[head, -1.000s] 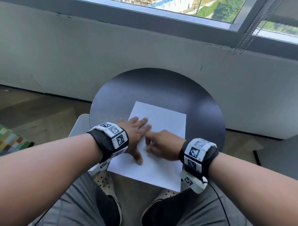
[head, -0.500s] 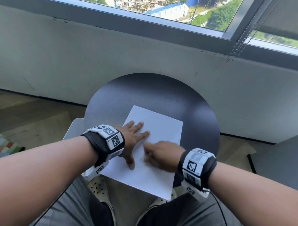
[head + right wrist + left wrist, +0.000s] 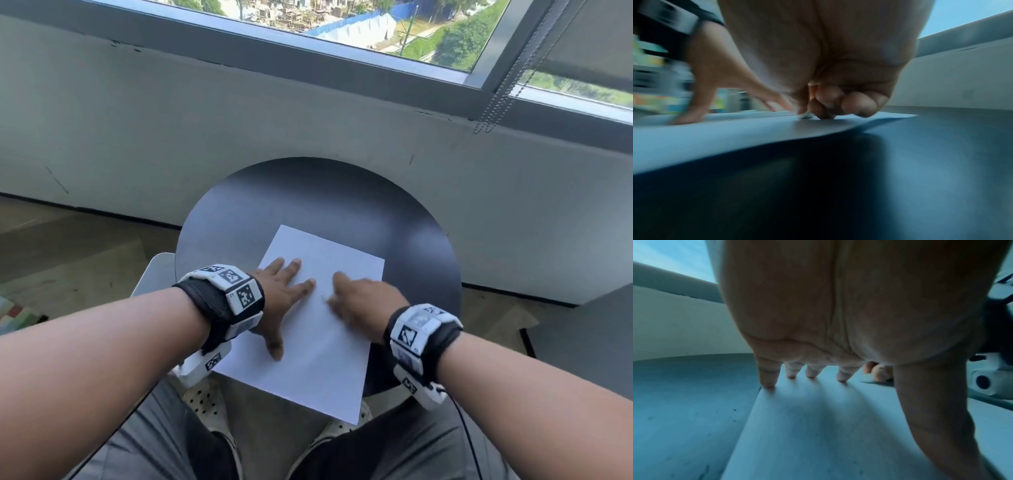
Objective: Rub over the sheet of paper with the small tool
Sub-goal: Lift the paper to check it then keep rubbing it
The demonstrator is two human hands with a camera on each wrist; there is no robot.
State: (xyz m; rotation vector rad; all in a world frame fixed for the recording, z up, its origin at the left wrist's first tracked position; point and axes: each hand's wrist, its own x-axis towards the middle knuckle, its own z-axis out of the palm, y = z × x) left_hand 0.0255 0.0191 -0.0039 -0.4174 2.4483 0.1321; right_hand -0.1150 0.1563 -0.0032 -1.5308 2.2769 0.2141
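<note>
The white rectangular sheet of paper (image 3: 318, 318) lies on the round dark table (image 3: 308, 198), its long axis running away from the person and its near end overhanging the table edge. The left hand (image 3: 281, 294), fingers straight and spread, presses its left side flat, while the right hand (image 3: 363, 301) works just beside it, toward the right edge. Only the right wrist view shows the curled right fingers (image 3: 857, 104) pinching a small whitish tool (image 3: 806, 115) against the sheet; from the head view the tool is hidden.
</note>
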